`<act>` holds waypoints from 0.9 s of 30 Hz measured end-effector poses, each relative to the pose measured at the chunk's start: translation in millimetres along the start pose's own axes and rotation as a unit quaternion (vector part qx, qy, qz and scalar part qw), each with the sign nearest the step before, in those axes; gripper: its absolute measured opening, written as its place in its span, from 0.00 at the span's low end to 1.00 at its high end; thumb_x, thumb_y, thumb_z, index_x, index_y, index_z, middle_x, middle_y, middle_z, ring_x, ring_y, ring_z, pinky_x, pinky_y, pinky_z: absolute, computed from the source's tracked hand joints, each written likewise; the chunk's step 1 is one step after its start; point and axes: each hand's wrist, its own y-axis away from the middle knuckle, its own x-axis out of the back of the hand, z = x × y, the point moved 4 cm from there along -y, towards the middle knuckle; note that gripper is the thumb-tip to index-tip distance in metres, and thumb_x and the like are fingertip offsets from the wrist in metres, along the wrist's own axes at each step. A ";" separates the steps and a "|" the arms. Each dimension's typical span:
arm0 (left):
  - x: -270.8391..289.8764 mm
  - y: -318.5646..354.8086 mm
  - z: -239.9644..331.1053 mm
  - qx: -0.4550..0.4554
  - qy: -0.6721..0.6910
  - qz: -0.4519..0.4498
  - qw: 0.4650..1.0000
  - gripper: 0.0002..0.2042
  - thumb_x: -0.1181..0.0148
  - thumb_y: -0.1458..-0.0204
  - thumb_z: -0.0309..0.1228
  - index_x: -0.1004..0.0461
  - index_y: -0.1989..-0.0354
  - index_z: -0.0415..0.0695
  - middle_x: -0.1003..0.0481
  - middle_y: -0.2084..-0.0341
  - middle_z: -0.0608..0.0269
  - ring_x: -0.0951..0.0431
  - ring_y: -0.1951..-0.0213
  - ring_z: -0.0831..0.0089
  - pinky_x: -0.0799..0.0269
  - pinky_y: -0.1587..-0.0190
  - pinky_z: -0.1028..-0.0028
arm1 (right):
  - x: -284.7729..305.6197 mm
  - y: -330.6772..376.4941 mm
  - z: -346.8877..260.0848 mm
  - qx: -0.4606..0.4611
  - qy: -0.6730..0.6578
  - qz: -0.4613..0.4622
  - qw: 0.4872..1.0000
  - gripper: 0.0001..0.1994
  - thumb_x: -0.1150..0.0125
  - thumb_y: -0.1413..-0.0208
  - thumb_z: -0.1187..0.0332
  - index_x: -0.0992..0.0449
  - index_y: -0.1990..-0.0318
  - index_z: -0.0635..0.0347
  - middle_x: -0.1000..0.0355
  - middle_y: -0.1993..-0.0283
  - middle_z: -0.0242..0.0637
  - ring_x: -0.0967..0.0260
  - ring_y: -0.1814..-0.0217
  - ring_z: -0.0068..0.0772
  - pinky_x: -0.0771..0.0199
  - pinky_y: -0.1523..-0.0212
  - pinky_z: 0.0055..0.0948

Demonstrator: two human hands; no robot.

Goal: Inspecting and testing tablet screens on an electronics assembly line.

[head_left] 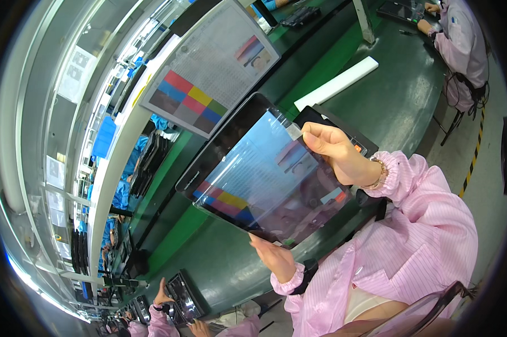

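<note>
The tablet (265,168) was held tilted above the green bench (377,95), its glossy screen mirroring the colour chart (208,67) that stood propped behind it. The right hand (335,149) pinched the tablet's upper corner at a small white film tab, and the left hand (273,255) gripped the lower edge, thumb on the glass. The screen film seemed to be on, with its tabs not yet pulled, so any peeling looked undone. A dark tray (343,132) lay under the tablet, a white bar (338,83) beyond it. Another person (461,39) sat farther along the bench, and other hands worked at a second tablet (183,295) nearer.
</note>
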 end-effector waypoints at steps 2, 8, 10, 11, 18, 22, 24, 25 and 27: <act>-3.0 -9.5 -12.9 0.101 0.067 0.173 0.977 0.28 0.59 0.38 0.38 0.56 0.35 0.32 0.56 0.34 0.55 0.55 0.34 0.71 0.62 0.34 0.71 | 9.8 0.4 2.7 0.007 0.009 0.005 1.000 0.10 0.52 0.37 0.62 0.31 0.62 0.59 0.31 0.64 0.24 0.38 0.62 0.11 0.37 0.57 0.17; 15.3 2.2 -12.2 0.068 -0.026 0.226 0.971 0.29 0.56 0.38 0.41 0.51 0.36 0.32 0.50 0.36 0.56 0.51 0.36 0.71 0.58 0.35 0.72 | 22.6 -39.2 22.0 -0.137 -0.147 -0.079 0.977 0.12 0.53 0.38 0.59 0.29 0.61 0.57 0.28 0.56 0.34 0.32 0.60 0.18 0.32 0.62 0.19; 12.2 0.1 -48.4 0.135 0.030 0.174 0.975 0.21 0.58 0.38 0.35 0.42 0.41 0.35 0.38 0.44 0.58 0.37 0.43 0.71 0.44 0.40 0.70 | 47.8 -51.2 8.3 -0.148 -0.123 -0.002 0.981 0.14 0.50 0.40 0.58 0.29 0.56 0.59 0.28 0.50 0.41 0.35 0.70 0.14 0.34 0.64 0.13; 16.6 4.3 -55.7 0.150 0.065 0.139 0.977 0.19 0.58 0.38 0.36 0.40 0.42 0.38 0.34 0.48 0.60 0.33 0.47 0.70 0.38 0.43 0.70 | 53.8 -60.0 8.7 -0.132 -0.128 -0.018 0.983 0.15 0.49 0.40 0.58 0.29 0.56 0.61 0.32 0.44 0.48 0.29 0.62 0.22 0.30 0.59 0.19; 29.7 2.1 -70.0 0.225 0.081 0.182 0.954 0.16 0.57 0.38 0.39 0.34 0.49 0.42 0.28 0.57 0.63 0.27 0.56 0.73 0.30 0.53 0.71 | 113.5 -56.9 8.8 -0.110 -0.006 0.030 0.993 0.15 0.53 0.38 0.65 0.34 0.49 0.65 0.35 0.43 0.50 0.34 0.43 0.43 0.35 0.41 0.36; 64.5 -5.3 -117.4 0.257 0.056 0.158 0.952 0.17 0.55 0.38 0.39 0.33 0.49 0.39 0.28 0.58 0.64 0.29 0.57 0.75 0.34 0.51 0.73 | 178.7 -15.6 8.2 -0.124 0.214 0.068 0.967 0.15 0.51 0.39 0.66 0.35 0.49 0.65 0.33 0.45 0.47 0.36 0.41 0.36 0.39 0.39 0.33; 85.8 -1.9 -141.3 0.277 0.034 0.166 0.946 0.16 0.55 0.38 0.39 0.32 0.50 0.39 0.28 0.60 0.66 0.28 0.59 0.76 0.33 0.52 0.73 | 206.4 3.7 17.8 -0.124 0.321 0.076 0.936 0.15 0.51 0.39 0.66 0.36 0.48 0.66 0.33 0.46 0.47 0.37 0.40 0.35 0.40 0.39 0.31; 83.8 -2.7 -144.2 0.299 0.021 0.177 0.938 0.18 0.56 0.38 0.39 0.34 0.47 0.38 0.29 0.56 0.62 0.29 0.54 0.71 0.37 0.48 0.71 | 220.3 17.2 22.3 -0.136 0.349 0.084 0.923 0.17 0.51 0.39 0.66 0.37 0.47 0.66 0.35 0.44 0.46 0.40 0.38 0.35 0.42 0.38 0.31; 66.6 -9.4 -132.3 0.230 -0.074 0.190 0.951 0.19 0.57 0.37 0.39 0.36 0.46 0.38 0.31 0.53 0.59 0.31 0.51 0.70 0.39 0.45 0.70 | 234.1 37.9 31.5 -0.167 0.370 0.091 0.909 0.19 0.51 0.39 0.67 0.41 0.43 0.67 0.39 0.40 0.47 0.44 0.35 0.36 0.45 0.36 0.32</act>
